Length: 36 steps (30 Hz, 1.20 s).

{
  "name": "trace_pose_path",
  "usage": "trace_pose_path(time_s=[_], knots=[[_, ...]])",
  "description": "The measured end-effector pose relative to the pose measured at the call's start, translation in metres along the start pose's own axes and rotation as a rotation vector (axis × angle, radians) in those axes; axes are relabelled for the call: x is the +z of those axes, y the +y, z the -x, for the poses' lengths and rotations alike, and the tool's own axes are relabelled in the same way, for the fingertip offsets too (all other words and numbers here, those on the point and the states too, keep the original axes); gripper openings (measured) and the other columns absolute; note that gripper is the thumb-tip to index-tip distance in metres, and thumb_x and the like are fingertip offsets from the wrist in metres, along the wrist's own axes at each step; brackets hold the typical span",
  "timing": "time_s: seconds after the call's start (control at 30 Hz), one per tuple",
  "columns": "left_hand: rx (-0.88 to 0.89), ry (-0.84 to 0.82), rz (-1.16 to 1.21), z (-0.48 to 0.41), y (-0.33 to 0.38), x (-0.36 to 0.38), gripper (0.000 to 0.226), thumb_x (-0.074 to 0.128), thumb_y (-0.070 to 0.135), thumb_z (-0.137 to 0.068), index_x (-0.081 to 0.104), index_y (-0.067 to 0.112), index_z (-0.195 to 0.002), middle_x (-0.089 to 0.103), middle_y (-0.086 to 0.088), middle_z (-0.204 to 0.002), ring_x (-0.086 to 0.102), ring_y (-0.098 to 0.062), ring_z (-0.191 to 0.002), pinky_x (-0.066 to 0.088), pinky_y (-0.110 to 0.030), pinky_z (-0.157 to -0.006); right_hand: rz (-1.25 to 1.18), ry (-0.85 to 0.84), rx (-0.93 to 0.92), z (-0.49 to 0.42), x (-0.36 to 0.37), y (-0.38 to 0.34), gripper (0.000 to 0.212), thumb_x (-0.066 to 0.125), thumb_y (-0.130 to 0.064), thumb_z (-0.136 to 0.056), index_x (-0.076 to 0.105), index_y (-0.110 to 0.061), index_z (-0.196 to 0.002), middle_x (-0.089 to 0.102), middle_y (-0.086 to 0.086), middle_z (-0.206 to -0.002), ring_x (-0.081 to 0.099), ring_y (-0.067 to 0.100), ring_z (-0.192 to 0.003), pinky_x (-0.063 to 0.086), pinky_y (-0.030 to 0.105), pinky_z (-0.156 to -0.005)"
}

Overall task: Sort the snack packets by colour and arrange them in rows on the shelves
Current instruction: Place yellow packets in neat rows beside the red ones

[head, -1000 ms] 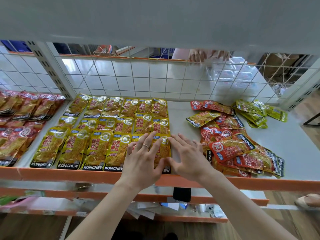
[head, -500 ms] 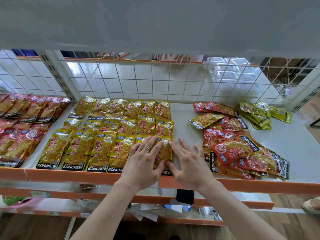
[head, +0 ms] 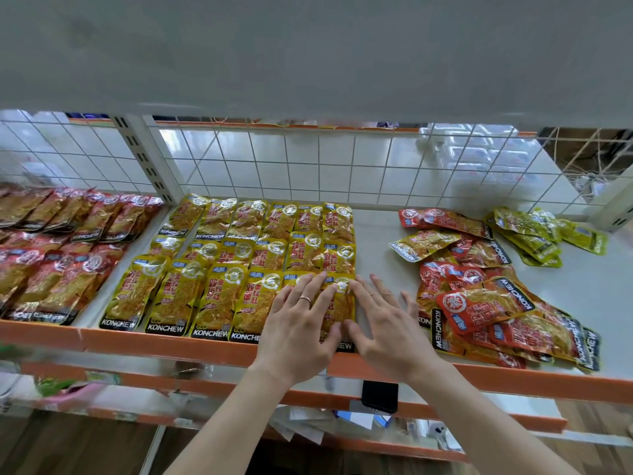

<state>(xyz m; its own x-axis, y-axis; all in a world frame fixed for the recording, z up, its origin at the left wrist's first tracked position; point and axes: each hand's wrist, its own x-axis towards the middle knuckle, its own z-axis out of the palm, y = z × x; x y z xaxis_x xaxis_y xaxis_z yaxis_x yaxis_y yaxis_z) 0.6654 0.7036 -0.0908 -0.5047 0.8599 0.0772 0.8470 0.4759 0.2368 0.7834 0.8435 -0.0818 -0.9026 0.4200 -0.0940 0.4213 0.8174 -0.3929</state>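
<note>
The yellow packets (head: 239,255) lie flat in three neat rows in the middle of the shelf (head: 171,344), from the back wire down to its orange front edge. Both hands are down at the right end of the front row. The left hand (head: 298,332) is flat with its fingers spread, and it rests on the last yellow packet (head: 337,303) and the one beside it. There is a ring (head: 306,299) on one finger. The right hand (head: 387,330) is flat and spread too. Its first finger and thumb touch the right side of that packet, and its other fingers are over the bare white shelf. Neither hand is pinching anything. Red packets (head: 68,241) fill the left part of the shelf in rows, past a white post (head: 147,159). On the right side there is a messy heap (head: 486,303) of red packets, with a yellow one on the far side of it. Near the back right corner is a small bunch of green packets (head: 534,234). A white wire grid (head: 308,166) stands along the back edge. The grey upper shelf (head: 308,46) hangs over everything and hides what is above. Below, on a lower shelf (head: 513,409), a black phone (head: 379,395) sits at the front edge, and some papers (head: 301,426) lie under it.
</note>
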Motion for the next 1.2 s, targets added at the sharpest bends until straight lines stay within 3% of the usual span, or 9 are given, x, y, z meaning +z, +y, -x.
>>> trace_pose_path(time_s=[0.3,0.5,0.83,0.97,1.2], knots=[[-0.107,0.045,-0.035,0.003,-0.064,-0.029,0.073,0.023,0.054,-0.084,0.040,0.029,-0.150,0.018,0.009,-0.165,0.011,-0.013,-0.153,0.008,-0.042,-0.124,0.037,0.028,-0.002,-0.019,-0.001,-0.011,0.080,0.023,-0.068,-0.086,0.010,-0.034,-0.157,-0.003,-0.010,-0.165,-0.009,0.009,-0.152,-0.003,0.044,-0.122],[-0.097,-0.110,-0.145,0.003,-0.091,-0.035,0.083,0.005,0.066,-0.081,0.018,0.036,-0.158,-0.001,0.002,-0.168,-0.005,-0.016,-0.154,-0.003,-0.042,-0.124,0.045,0.002,0.009,-0.040,0.016,-0.044,0.091,0.011,-0.079,-0.073,0.008,-0.042,-0.156,-0.008,-0.011,-0.165,-0.013,0.020,-0.152,-0.006,0.044,-0.121],[-0.090,-0.103,-0.132,0.003,-0.091,-0.030,0.083,-0.005,0.065,-0.082,0.003,0.035,-0.159,-0.006,-0.001,-0.168,-0.011,-0.018,-0.154,-0.008,-0.046,-0.124,0.124,0.024,0.052,-0.040,0.024,-0.052,0.096,-0.001,-0.088,-0.072,0.008,-0.043,-0.156,-0.013,-0.016,-0.163,-0.022,0.014,-0.149,-0.005,0.038,-0.121],[-0.079,-0.084,-0.101,0.007,-0.094,-0.030,0.082,-0.002,0.066,-0.084,0.006,0.035,-0.159,-0.005,-0.002,-0.168,-0.012,-0.018,-0.154,-0.011,-0.045,-0.123,0.157,0.025,0.056,-0.038,0.025,-0.053,0.105,-0.022,-0.088,-0.065,0.004,-0.043,-0.156,-0.016,-0.017,-0.162,-0.025,0.014,-0.148,-0.006,0.040,-0.120],[-0.066,-0.030,-0.042,0.008,-0.094,-0.031,0.084,0.002,0.068,-0.084,0.016,0.031,-0.159,0.001,0.000,-0.168,-0.006,-0.017,-0.154,-0.008,-0.042,-0.124,0.137,0.043,0.074,-0.036,0.023,-0.055,0.097,-0.013,-0.087,-0.072,0.004,-0.043,-0.156,-0.012,-0.017,-0.163,-0.018,0.016,-0.150,-0.001,0.047,-0.121]])
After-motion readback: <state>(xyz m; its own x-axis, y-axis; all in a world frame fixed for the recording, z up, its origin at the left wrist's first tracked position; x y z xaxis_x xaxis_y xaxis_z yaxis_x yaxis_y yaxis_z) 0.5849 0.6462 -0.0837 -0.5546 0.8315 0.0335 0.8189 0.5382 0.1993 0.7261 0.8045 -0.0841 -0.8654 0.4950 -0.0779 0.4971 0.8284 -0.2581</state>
